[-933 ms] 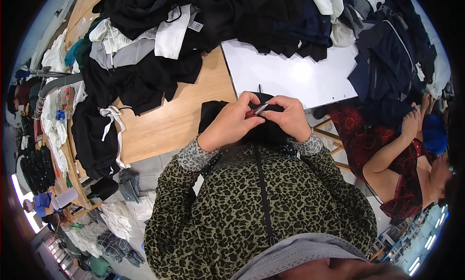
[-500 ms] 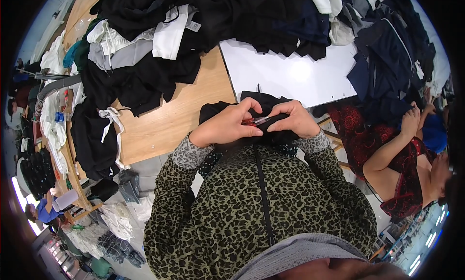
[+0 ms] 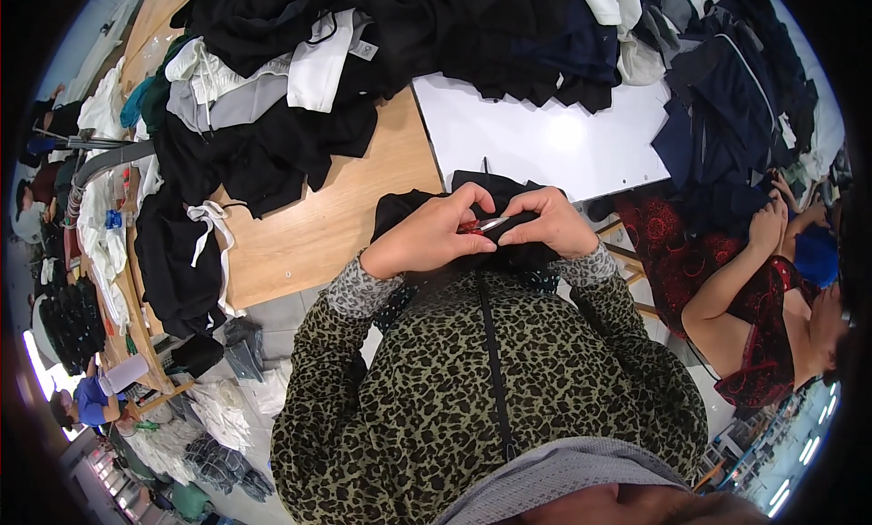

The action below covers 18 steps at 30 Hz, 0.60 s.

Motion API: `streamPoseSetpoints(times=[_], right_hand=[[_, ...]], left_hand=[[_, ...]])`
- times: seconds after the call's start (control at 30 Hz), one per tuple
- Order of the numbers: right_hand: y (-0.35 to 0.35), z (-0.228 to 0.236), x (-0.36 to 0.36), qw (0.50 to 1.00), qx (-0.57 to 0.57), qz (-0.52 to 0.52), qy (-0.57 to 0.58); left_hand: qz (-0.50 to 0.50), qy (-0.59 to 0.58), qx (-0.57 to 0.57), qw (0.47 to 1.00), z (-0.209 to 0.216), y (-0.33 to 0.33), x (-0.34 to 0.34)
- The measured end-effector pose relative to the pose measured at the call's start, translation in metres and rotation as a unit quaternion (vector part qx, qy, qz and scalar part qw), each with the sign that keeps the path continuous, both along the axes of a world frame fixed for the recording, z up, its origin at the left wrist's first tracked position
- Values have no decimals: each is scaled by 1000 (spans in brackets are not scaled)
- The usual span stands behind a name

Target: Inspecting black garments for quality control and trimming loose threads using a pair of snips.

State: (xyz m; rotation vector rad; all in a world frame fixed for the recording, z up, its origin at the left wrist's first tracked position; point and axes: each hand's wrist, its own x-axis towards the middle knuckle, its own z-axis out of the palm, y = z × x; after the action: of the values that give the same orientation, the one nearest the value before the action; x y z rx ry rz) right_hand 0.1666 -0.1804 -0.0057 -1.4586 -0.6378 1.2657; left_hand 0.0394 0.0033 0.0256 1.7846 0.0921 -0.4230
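My left hand (image 3: 429, 232) is closed around small thread snips (image 3: 491, 223) with a red handle, their metal blades pointing right. Facing it, my right hand (image 3: 556, 225) pinches the cloth of a black garment (image 3: 397, 209) between thumb and fingers, close to the blade tips. The garment lies bunched at the near table edge, in front of my body and under both hands. My fingers hide the exact spot where the blades meet the cloth.
Black garments (image 3: 263, 153) with white and grey pieces are heaped across the wooden table (image 3: 309, 243). A white board (image 3: 536, 148) lies beyond my hands. Navy clothes (image 3: 727, 98) pile up at the right, near a seated person in red-and-black (image 3: 749, 316).
Both hands stay almost in place. The snips' blades have shifted slightly between my fingers. A person in blue at the far left has moved a little.
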Motion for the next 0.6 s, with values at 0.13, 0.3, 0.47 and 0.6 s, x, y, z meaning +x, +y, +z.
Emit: streamPoseSetpoints(times=[0.13,0.3,0.47,0.6], right_hand=[[1,4,-1,999,-4,-34,24],[4,1,-3,993,-5,-99,67],[9,1,-9,993,-8,-107,51],[9,0,-12,995,24,-83,-45]], left_hand=[[84,-24,-83,993,-17,-2,-4],[216,-64,-156,962,-32,0,-12],[198,-53,-32,978,-31,-11,-16],[216,-49,-131,966,-40,-15,-20]])
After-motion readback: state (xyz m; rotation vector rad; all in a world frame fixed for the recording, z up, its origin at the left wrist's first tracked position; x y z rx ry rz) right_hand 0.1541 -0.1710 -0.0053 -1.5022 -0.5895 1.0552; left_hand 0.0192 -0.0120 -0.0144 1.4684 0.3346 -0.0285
